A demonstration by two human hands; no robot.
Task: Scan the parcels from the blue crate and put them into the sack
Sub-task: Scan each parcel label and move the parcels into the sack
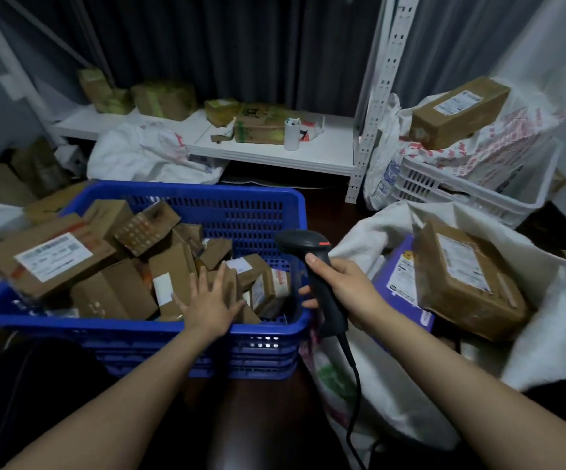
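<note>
The step looks like picking the next parcel: the left hand point(212, 305) hovers flat, fingers spread, over the parcels point(173, 266) heaped in the crate point(207, 191), holding nothing. The right hand point(346, 286), just right of the crate, grips the scanner point(303, 244). Next, the left must close on one parcel and turn its label to the scanner. The sack point(376, 385) gapes right of the crate. A dark surface point(257, 401) lies under the crate; behind it stand a white shelf point(274, 150) and a curtain point(224, 45)

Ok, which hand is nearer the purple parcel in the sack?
Right. The right hand, gripping the scanner, sits just beside the purple parcel; the left hand is farther off, spread open over boxes in the blue crate.
</note>
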